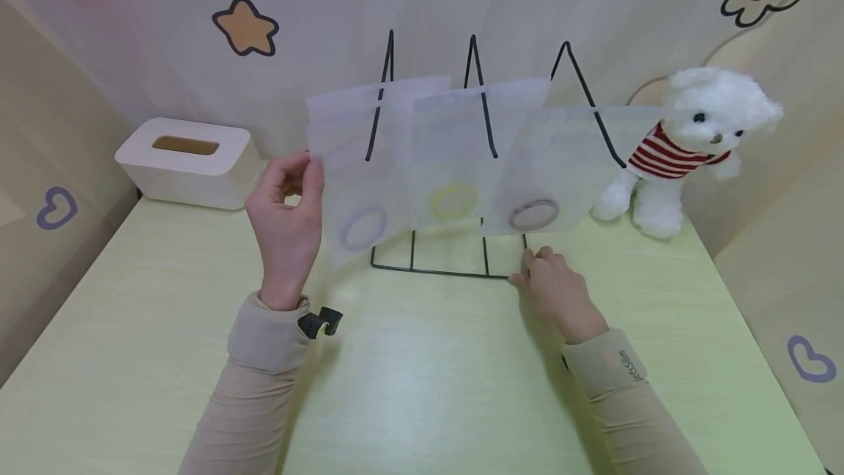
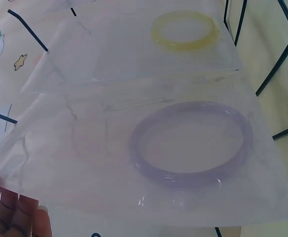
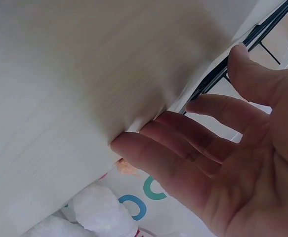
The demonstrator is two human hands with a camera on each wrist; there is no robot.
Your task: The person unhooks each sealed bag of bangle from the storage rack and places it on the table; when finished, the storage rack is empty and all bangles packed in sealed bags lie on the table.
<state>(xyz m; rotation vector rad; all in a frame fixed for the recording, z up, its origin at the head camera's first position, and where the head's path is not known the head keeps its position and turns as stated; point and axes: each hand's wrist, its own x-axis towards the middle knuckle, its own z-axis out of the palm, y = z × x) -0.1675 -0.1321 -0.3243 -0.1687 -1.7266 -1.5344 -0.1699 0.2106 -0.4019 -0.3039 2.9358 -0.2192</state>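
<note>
A black wire rack [image 1: 442, 272] stands on the table with three upright hooks. Three translucent bags hang across it in a row, each with a ring-shaped bangle inside. The left bag [image 1: 339, 174] has a pale purple bangle [image 2: 136, 143], the middle one a yellow bangle [image 1: 435, 204], the right one a brownish bangle [image 1: 534, 203]. My left hand [image 1: 286, 226] pinches the left edge of the purple bangle's bag between thumb and fingers. Low at the rack's front right corner, my right hand [image 1: 560, 292] grips the base wire, its other fingertips touching the tabletop.
A white tissue box [image 1: 191, 185] sits at the back left of the table [image 1: 422, 394]. At the back right, close beside the right bag, stands a white plush dog [image 1: 659, 204] in a red striped shirt. A patterned cloth [image 1: 316, 20] hangs behind the rack.
</note>
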